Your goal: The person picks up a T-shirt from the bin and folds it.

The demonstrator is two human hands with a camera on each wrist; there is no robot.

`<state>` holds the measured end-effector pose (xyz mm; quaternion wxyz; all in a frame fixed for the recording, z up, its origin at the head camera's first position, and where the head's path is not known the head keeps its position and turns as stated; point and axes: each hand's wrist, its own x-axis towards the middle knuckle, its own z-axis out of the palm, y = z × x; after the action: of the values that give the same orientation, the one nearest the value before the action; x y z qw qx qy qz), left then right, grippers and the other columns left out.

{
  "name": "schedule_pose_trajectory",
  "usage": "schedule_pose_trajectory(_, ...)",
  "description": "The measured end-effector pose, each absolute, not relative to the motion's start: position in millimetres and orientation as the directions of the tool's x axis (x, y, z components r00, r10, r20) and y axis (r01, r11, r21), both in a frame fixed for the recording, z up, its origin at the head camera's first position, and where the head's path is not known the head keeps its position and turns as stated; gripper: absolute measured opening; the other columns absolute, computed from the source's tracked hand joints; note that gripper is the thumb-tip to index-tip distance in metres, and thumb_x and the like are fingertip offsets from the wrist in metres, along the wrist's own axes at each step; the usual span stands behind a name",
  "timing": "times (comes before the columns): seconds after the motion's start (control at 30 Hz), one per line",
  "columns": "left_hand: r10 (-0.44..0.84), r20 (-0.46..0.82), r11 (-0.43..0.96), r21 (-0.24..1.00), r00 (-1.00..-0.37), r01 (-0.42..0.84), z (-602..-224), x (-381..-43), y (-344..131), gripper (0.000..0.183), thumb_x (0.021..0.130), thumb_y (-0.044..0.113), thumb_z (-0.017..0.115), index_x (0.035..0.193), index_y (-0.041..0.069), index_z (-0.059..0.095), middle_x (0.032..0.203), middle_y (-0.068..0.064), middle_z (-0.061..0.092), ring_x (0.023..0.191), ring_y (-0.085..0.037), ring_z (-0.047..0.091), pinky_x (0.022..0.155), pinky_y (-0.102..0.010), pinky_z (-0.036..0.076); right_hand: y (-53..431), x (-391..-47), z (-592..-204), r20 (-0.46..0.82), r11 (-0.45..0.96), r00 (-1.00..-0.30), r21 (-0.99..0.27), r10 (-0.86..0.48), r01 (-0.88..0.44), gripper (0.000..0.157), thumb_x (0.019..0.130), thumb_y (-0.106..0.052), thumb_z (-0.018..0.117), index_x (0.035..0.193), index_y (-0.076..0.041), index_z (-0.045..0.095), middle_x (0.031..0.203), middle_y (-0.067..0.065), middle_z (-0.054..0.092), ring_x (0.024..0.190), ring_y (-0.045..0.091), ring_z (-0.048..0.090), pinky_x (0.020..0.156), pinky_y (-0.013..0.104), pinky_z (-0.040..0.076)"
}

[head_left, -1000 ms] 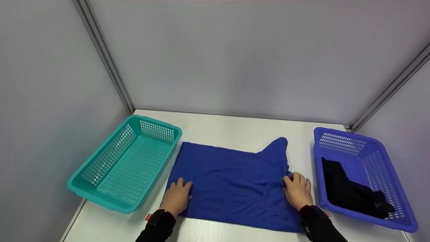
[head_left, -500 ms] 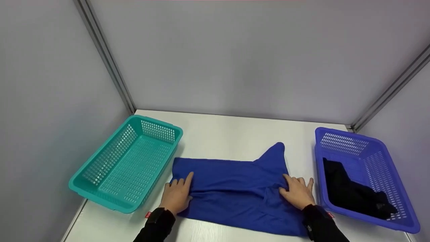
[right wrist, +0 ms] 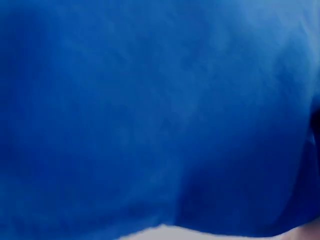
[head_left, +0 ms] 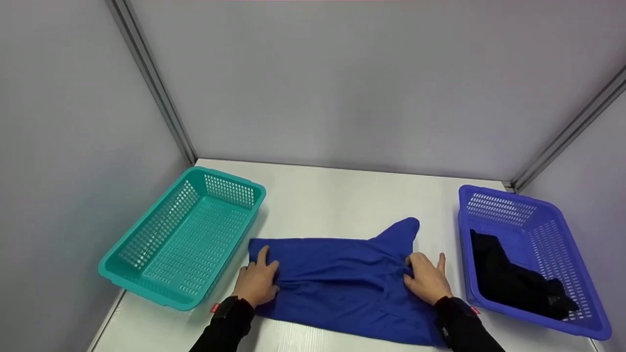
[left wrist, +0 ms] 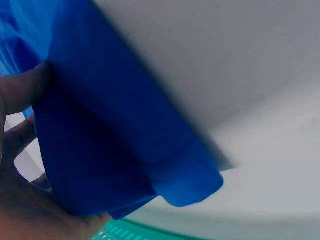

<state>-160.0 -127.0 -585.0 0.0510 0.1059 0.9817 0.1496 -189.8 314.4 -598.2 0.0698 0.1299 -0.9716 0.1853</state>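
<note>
A blue garment (head_left: 332,288) lies folded and creased on the white table, with a sleeve-like flap (head_left: 403,232) sticking out at its far right. At the left end my left hand (head_left: 257,281) holds the fabric, index finger stretched toward the far corner. In the left wrist view the thumb (left wrist: 25,90) touches the cloth, whose edge hangs in a fold by the fingers. My right hand (head_left: 428,278) pinches the right end just below the flap, little finger raised. Blue fabric (right wrist: 140,110) fills most of the right wrist view, so that grip is hidden there.
An empty teal basket (head_left: 183,304) stands left of the garment. On the right is a purple-blue basket (head_left: 589,293) with a black cloth item (head_left: 513,278) inside. White tabletop (head_left: 323,200) shows behind the garment, and grey panels (head_left: 342,88) enclose the table.
The garment's far edge has come nearer to the person, and creases have gathered across its middle. My left index finger has reached farther forward; the right little finger has lifted. The baskets have stayed put.
</note>
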Motion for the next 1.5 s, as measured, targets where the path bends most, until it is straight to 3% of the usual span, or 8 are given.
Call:
schedule_pose_trajectory(0.3, 0.115, -0.082, 0.881, 0.469, -0.990, 0.063, -581, -168, -126, 0.055, 0.097, 0.043, 0.067, 0.135, 0.005, 0.057, 0.134, -0.025, 0.053, 0.111, -0.049, 0.061, 0.097, -0.072, 0.039, 305, -186, -590, 0.221, 0.779, -0.950, -0.547, -0.221, -0.308, 0.042, 0.103, -0.011, 0.055, 0.143, 0.004, 0.053, 0.152, 0.027, 0.043, 0.142, 0.050, 0.038, 0.109, 0.080, 0.003)
schedule_pose_trajectory(0.57, 0.058, 0.184, 0.940, 0.322, -0.981, 0.115, -588, -167, -127, 0.048, 0.099, 0.015, 0.066, 0.145, 0.006, 0.053, 0.113, -0.021, 0.068, 0.099, -0.047, 0.066, 0.091, -0.070, 0.047, 293, -159, -590, 0.371, 0.582, -0.609, -0.195, -0.701, -0.790, 0.032, 0.092, -0.001, 0.067, 0.124, -0.006, 0.071, 0.134, 0.007, 0.064, 0.136, 0.047, 0.048, 0.121, 0.061, 0.011)
schedule_pose_trajectory(0.63, 0.055, 0.208, 0.952, 0.285, -0.977, 0.115, -588, -169, -128, 0.048, 0.098, 0.009, 0.064, 0.144, 0.005, 0.053, 0.105, -0.020, 0.070, 0.093, -0.044, 0.068, 0.092, -0.071, 0.046, 290, -154, -589, 0.322, 0.549, -0.635, -0.323, -0.702, -0.771, 0.024, 0.095, -0.001, 0.063, 0.116, -0.009, 0.073, 0.124, 0.002, 0.069, 0.132, 0.042, 0.054, 0.126, 0.043, 0.009)
schedule_pose_trajectory(0.73, 0.055, 0.199, 0.965, 0.240, -0.978, 0.103, -589, -173, -128, 0.047, 0.098, 0.002, 0.057, 0.144, 0.005, 0.053, 0.095, -0.018, 0.072, 0.084, -0.039, 0.070, 0.097, -0.069, 0.045, 284, -153, -587, 0.298, 0.578, -0.806, -0.575, -0.511, -0.579, 0.017, 0.098, 0.001, 0.060, 0.105, -0.008, 0.072, 0.100, 0.001, 0.074, 0.105, 0.027, 0.071, 0.110, 0.023, 0.038)
schedule_pose_trajectory(0.9, 0.055, 0.172, 0.985, 0.151, -0.984, 0.082, -593, -177, -126, 0.031, 0.095, -0.001, 0.055, 0.124, 0.002, 0.065, 0.080, -0.016, 0.070, 0.071, -0.034, 0.070, 0.102, -0.067, 0.043, 276, -165, -584, 0.234, 0.725, -0.963, -0.640, -0.131, -0.254, 0.032, 0.097, -0.005, 0.068, 0.127, 0.003, 0.062, 0.084, 0.009, 0.068, 0.073, 0.021, 0.066, 0.069, 0.034, 0.054)
schedule_pose_trajectory(1.13, 0.075, 0.266, 0.990, 0.099, -0.961, 0.104, -599, -182, -123, 0.004, 0.085, 0.001, 0.069, 0.084, 0.004, 0.066, 0.090, -0.016, 0.063, 0.083, -0.039, 0.064, 0.086, -0.062, 0.049, 273, -181, -588, 0.119, 0.910, -0.988, -0.390, -0.100, -0.139, 0.032, 0.090, -0.025, 0.078, 0.104, 0.002, 0.071, 0.094, 0.019, 0.065, 0.090, 0.041, 0.064, 0.081, 0.055, 0.051)
schedule_pose_trajectory(1.37, 0.226, 0.398, 0.945, 0.133, -0.889, 0.299, -587, -189, -125, 0.013, 0.088, 0.013, 0.075, 0.092, 0.005, 0.065, 0.115, -0.014, 0.063, 0.125, -0.040, 0.053, 0.106, -0.063, 0.038, 274, -188, -584, 0.197, 0.801, -0.975, -0.566, -0.100, -0.196, 0.018, 0.093, -0.010, 0.074, 0.091, -0.013, 0.056, 0.092, 0.005, 0.060, 0.087, 0.029, 0.061, 0.080, 0.047, 0.047)
schedule_pose_trajectory(1.5, 0.279, 0.487, 0.915, 0.127, -0.828, 0.382, -567, -193, -124, 0.017, 0.093, 0.017, 0.073, 0.093, 0.007, 0.059, 0.096, -0.013, 0.065, 0.110, -0.035, 0.061, 0.108, -0.058, 0.040, 272, -193, -572, 0.272, 0.758, -0.955, -0.596, -0.119, -0.264, 0.016, 0.100, -0.005, 0.063, 0.097, -0.010, 0.048, 0.076, 0.002, 0.058, 0.069, 0.019, 0.058, 0.065, 0.039, 0.048)
